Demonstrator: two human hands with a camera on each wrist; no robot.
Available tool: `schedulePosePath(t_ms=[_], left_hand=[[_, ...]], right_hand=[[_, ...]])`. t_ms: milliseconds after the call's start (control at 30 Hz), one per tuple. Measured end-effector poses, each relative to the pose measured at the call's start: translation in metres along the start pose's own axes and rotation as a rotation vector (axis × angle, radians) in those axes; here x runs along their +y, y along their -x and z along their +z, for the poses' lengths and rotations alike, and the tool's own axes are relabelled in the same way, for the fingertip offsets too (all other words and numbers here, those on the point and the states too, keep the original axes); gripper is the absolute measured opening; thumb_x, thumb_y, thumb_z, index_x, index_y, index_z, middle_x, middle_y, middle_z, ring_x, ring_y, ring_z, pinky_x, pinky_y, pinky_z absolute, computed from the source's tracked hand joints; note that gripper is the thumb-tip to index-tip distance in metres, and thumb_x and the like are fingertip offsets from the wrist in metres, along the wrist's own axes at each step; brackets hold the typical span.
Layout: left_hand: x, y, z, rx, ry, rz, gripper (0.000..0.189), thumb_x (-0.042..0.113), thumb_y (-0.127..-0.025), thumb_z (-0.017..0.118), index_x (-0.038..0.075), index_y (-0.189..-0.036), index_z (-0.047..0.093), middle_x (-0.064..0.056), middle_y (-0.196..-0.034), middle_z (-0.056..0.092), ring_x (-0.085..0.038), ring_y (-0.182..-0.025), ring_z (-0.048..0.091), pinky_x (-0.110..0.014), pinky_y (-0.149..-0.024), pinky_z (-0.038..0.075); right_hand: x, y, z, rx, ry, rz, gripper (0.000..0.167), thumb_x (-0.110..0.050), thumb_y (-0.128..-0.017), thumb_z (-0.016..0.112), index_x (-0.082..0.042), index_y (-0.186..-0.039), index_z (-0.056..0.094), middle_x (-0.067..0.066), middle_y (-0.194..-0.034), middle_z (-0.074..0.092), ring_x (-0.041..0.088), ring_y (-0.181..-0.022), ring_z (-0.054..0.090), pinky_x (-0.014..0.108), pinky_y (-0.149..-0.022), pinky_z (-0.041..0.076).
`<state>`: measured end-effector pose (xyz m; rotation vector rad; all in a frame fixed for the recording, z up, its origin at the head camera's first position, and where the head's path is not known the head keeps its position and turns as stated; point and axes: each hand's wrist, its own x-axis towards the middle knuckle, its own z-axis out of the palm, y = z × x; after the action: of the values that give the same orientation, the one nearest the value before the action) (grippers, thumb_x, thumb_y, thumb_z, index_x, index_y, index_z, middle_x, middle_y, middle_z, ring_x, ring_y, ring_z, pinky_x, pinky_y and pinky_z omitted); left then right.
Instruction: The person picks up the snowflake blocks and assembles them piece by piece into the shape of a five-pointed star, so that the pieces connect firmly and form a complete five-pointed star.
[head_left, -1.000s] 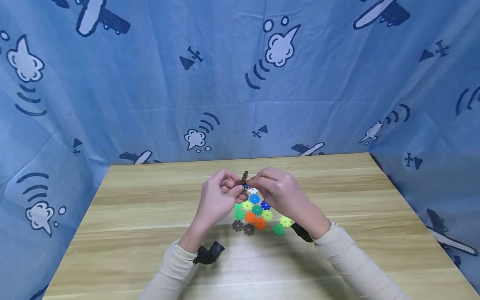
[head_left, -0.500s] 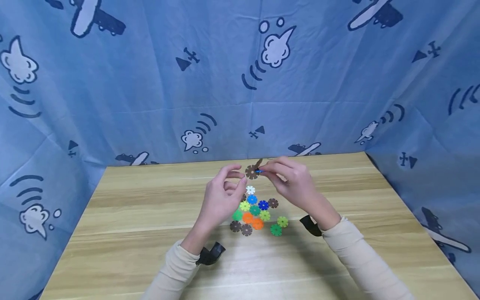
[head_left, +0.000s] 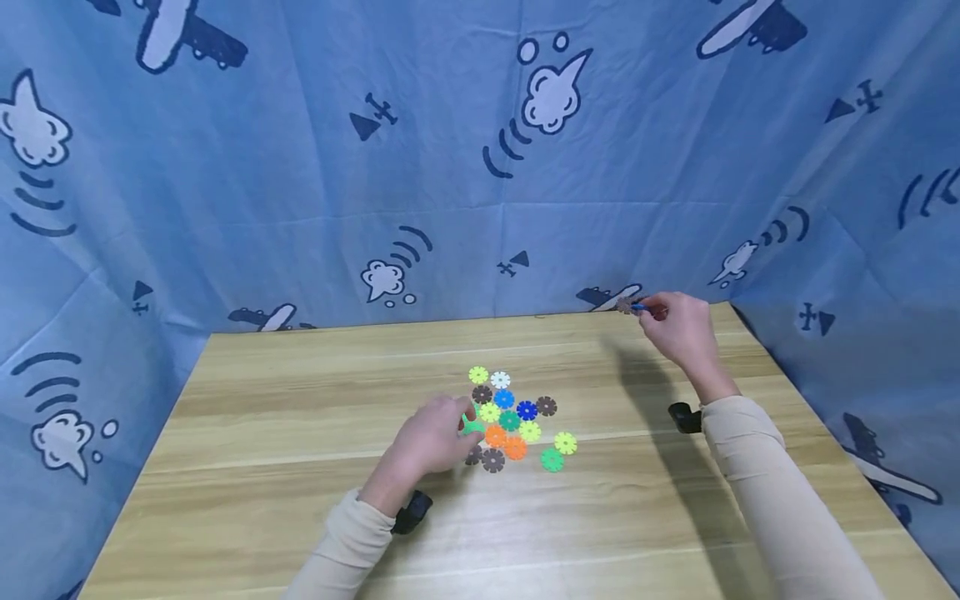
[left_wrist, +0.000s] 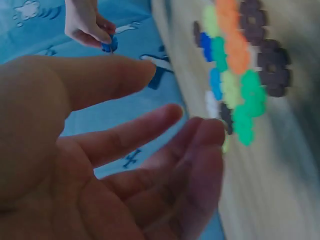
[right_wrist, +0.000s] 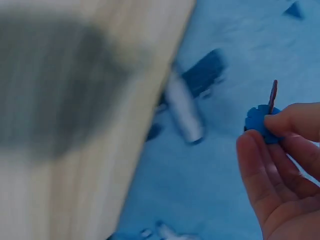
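In the head view my right hand (head_left: 684,327) is raised over the far right of the table. Between thumb and fingers it pinches a blue notched disc (right_wrist: 256,120), and a brown notched disc (right_wrist: 273,95) stands slotted into it at an angle. My left hand (head_left: 431,435) hovers beside the left edge of a group of loose discs, thumb and fingers apart and nothing between them. Closest to its fingertips are green discs (head_left: 473,427) and a dark brown disc (head_left: 492,460). The left wrist view shows the gap between that hand's thumb and fingers.
Several loose notched discs lie flat mid-table, among them a white one (head_left: 500,380), an orange one (head_left: 515,447) and a dark blue one (head_left: 527,410). The wooden table (head_left: 300,400) ends at a blue printed curtain (head_left: 450,167) behind it.
My right hand has carried the joined discs far to the right, away from the left hand. The left hand has let go of them and moved down towards the loose discs.
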<state>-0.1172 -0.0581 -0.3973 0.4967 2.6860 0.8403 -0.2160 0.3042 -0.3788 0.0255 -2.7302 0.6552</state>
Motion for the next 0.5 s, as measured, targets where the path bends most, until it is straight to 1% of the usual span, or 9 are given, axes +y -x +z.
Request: schedulePosePath(t_ms=[100, 167, 200, 233, 300, 333, 367, 433, 500], left_hand=[[-0.003, 0.0, 0.008, 0.006, -0.056, -0.053, 0.034, 0.024, -0.092, 0.072, 0.0, -0.116, 0.064, -0.011, -0.099, 0.063, -0.022, -0.084, 0.057, -0.042, -0.073, 0.055], [-0.004, -0.001, 0.014, 0.023, -0.093, -0.072, 0.036, 0.027, -0.091, 0.075, 0.0, -0.112, 0.064, -0.011, -0.096, 0.062, -0.022, -0.08, 0.056, -0.043, -0.069, 0.055], [-0.004, -0.001, 0.016, 0.028, -0.114, -0.076, 0.036, 0.028, -0.09, 0.076, 0.0, -0.11, 0.063, -0.01, -0.094, 0.06, -0.023, -0.078, 0.055, -0.042, -0.067, 0.054], [-0.005, -0.002, 0.02, 0.033, -0.136, -0.076, 0.036, 0.029, -0.09, 0.077, 0.0, -0.107, 0.063, -0.01, -0.093, 0.059, -0.023, -0.075, 0.055, -0.042, -0.065, 0.054], [-0.006, -0.004, 0.026, 0.038, -0.17, -0.075, 0.039, 0.032, -0.088, 0.079, 0.001, -0.104, 0.062, -0.01, -0.091, 0.058, -0.022, -0.072, 0.054, -0.041, -0.062, 0.053], [-0.006, -0.005, 0.029, 0.039, -0.183, -0.075, 0.041, 0.033, -0.088, 0.08, 0.001, -0.104, 0.062, -0.011, -0.091, 0.058, -0.022, -0.071, 0.054, -0.04, -0.061, 0.053], [-0.007, -0.006, 0.032, 0.041, -0.199, -0.074, 0.042, 0.034, -0.087, 0.08, 0.001, -0.104, 0.062, -0.011, -0.091, 0.058, -0.022, -0.07, 0.055, -0.04, -0.061, 0.054], [-0.008, -0.008, 0.038, 0.048, -0.236, -0.071, 0.043, 0.035, -0.086, 0.081, 0.002, -0.106, 0.063, -0.011, -0.091, 0.058, -0.023, -0.07, 0.058, -0.041, -0.061, 0.055], [-0.01, -0.009, 0.041, 0.055, -0.266, -0.066, 0.042, 0.034, -0.086, 0.081, 0.003, -0.107, 0.063, -0.011, -0.092, 0.059, -0.024, -0.072, 0.06, -0.042, -0.062, 0.056]], right_hand=[[0.019, -0.001, 0.002, -0.115, 0.032, 0.115, 0.03, -0.012, -0.095, 0.057, 0.008, -0.111, 0.07, 0.028, -0.104, 0.07, 0.041, -0.091, 0.064, 0.05, -0.073, 0.051], [0.03, 0.0, 0.004, -0.157, 0.054, 0.166, 0.03, -0.013, -0.094, 0.057, 0.01, -0.111, 0.069, 0.03, -0.105, 0.069, 0.041, -0.091, 0.061, 0.049, -0.071, 0.05], [0.035, 0.002, 0.005, -0.169, 0.067, 0.185, 0.029, -0.012, -0.093, 0.057, 0.01, -0.109, 0.069, 0.029, -0.102, 0.068, 0.04, -0.087, 0.059, 0.047, -0.068, 0.049], [0.04, 0.003, 0.006, -0.175, 0.084, 0.197, 0.025, -0.01, -0.092, 0.056, 0.01, -0.1, 0.07, 0.027, -0.093, 0.068, 0.038, -0.08, 0.058, 0.044, -0.064, 0.048], [0.048, 0.005, 0.008, -0.196, 0.111, 0.217, 0.018, -0.006, -0.087, 0.056, 0.007, -0.077, 0.064, 0.018, -0.07, 0.059, 0.03, -0.064, 0.05, 0.038, -0.054, 0.041], [0.051, 0.007, 0.009, -0.208, 0.126, 0.224, 0.019, -0.005, -0.084, 0.056, 0.002, -0.067, 0.059, 0.012, -0.061, 0.052, 0.025, -0.058, 0.045, 0.035, -0.05, 0.037], [0.055, 0.008, 0.009, -0.224, 0.138, 0.228, 0.023, -0.004, -0.082, 0.056, -0.003, -0.06, 0.052, 0.007, -0.055, 0.045, 0.021, -0.054, 0.039, 0.033, -0.048, 0.033], [0.059, 0.009, 0.01, -0.267, 0.17, 0.238, 0.032, -0.004, -0.079, 0.058, -0.013, -0.054, 0.039, -0.001, -0.051, 0.033, 0.018, -0.051, 0.034, 0.03, -0.046, 0.03], [0.06, 0.008, 0.012, -0.31, 0.191, 0.253, 0.036, -0.007, -0.081, 0.061, -0.015, -0.054, 0.038, 0.0, -0.053, 0.036, 0.02, -0.053, 0.038, 0.032, -0.047, 0.033]])
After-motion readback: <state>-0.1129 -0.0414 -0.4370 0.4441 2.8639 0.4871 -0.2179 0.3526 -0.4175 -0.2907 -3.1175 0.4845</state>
